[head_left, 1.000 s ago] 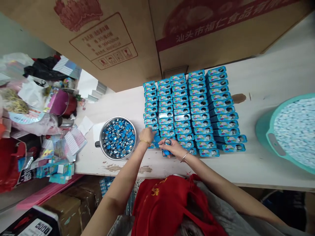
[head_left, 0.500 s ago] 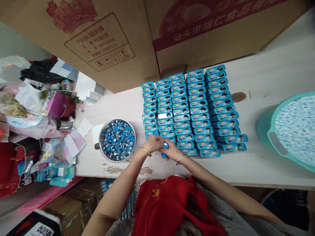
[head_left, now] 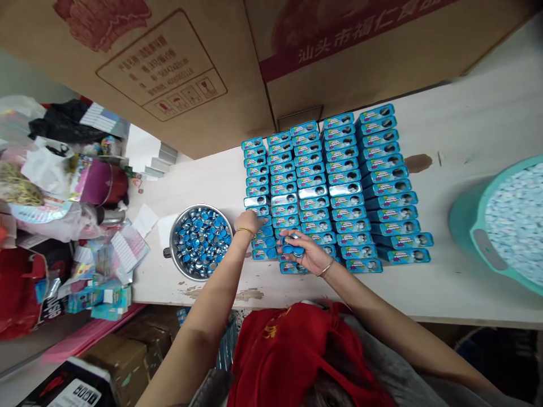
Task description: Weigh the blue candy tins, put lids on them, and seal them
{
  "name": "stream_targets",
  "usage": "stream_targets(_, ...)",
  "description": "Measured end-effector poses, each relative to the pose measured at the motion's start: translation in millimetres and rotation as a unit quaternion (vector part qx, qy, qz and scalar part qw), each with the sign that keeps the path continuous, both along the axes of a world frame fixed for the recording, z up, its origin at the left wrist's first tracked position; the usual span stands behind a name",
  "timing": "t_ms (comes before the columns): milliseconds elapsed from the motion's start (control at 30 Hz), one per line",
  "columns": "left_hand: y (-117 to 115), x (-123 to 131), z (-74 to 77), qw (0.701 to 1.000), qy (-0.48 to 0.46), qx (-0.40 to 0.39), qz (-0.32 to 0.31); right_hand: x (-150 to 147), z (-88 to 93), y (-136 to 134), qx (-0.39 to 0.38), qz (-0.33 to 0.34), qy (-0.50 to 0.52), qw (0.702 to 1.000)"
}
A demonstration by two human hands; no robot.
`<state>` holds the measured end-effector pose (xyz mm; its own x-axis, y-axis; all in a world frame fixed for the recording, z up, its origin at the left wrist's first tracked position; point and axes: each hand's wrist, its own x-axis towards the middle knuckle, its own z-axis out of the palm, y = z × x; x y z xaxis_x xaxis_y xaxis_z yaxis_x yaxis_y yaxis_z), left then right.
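My right hand point(head_left: 311, 254) is curled, palm up, around several small round blue-and-silver caps point(head_left: 293, 250), in front of the second column of tins. My left hand point(head_left: 250, 221) reaches down over the left column of slim blue tins point(head_left: 279, 182); its fingers are bent together at a tin top, and anything between them is hidden. The tins stand in several columns, most with a dark oval on the printed top. Nearest my left hand, a few tops point(head_left: 263, 243) look plainer blue. A steel pot point(head_left: 173, 240) full of loose caps stands left of my left forearm.
Large cardboard boxes point(head_left: 203, 130) stand behind the tins. A turquoise tub point(head_left: 470, 226) filled with small pale wrapped pieces is at the right. Bags, paper and packets point(head_left: 102, 299) crowd the left side. The table's front edge runs just before my red apron point(head_left: 275, 356).
My hands have come apart. The left has moved left and forward onto the left column; the right has turned up and opened somewhat, showing the caps in it.
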<state>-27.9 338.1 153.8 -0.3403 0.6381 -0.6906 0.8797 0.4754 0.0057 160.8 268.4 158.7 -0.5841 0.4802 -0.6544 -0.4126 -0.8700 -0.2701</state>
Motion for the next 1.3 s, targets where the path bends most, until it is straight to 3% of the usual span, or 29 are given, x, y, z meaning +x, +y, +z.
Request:
stream_targets(133, -7, 1, 5.5, 0.999, 0.034, 0.005, -0.008, 1, 0.1, 1, -0.007, -0.035, -0.014, 0.999)
stream_targets(233, -28, 11, 18.2, 0.994, -0.026, 0.110, -0.006, 1, -1.4, 2, -0.021, -0.063, -0.018, 0.998)
stream_targets(367, -70, 42, 44.3, 0.929, -0.235, 0.279, -0.058, -3, -0.1, 0, -0.045, -0.087, -0.043, 0.994)
stream_targets(433, -85, 58, 54.6, 0.910, -0.256, 0.317, -0.077, -7, 2.8, 0, -0.055, -0.089, -0.052, 0.993)
stream_targets(500, -91, 66, 58.5, 0.905, -0.239, 0.348, -0.048, -9, 6.0, 2, -0.058, -0.085, -0.058, 0.993)
stream_targets(600, -80, 57, 49.9, 0.892, -0.241, 0.379, 0.059, -8, 7.9, 8, -0.052, -0.086, -0.055, 0.993)
stream_targets(700, -52, 35, 29.1, 0.917, -0.164, 0.340, 0.129, -2, 5.8, 14, -0.031, -0.081, -0.023, 0.996)
stream_targets(833, -10, 9, 2.8, 0.974, -0.039, 0.209, 0.075, 1, 1.7, 17, -0.001, -0.086, -0.011, 0.996)
stream_targets(1033, 29, -14, -6.7, 0.997, -0.006, 0.069, 0.020, -9, 0.5, 13, 0.023, -0.099, -0.038, 0.994)
stream_targets(1167, 32, -20, -4.2, 0.999, 0.009, 0.034, -0.003, -17, 1.6, 14, 0.045, -0.102, -0.050, 0.992)
stream_targets(1233, 21, -18, -1.7, 0.998, 0.004, 0.064, -0.018, -21, 1.6, 14, 0.049, -0.109, -0.053, 0.991)
stream_targets(1300, 4, -11, 1.4, 0.989, -0.060, 0.134, -0.011, -24, 0.8, 15, 0.049, -0.114, -0.059, 0.991)
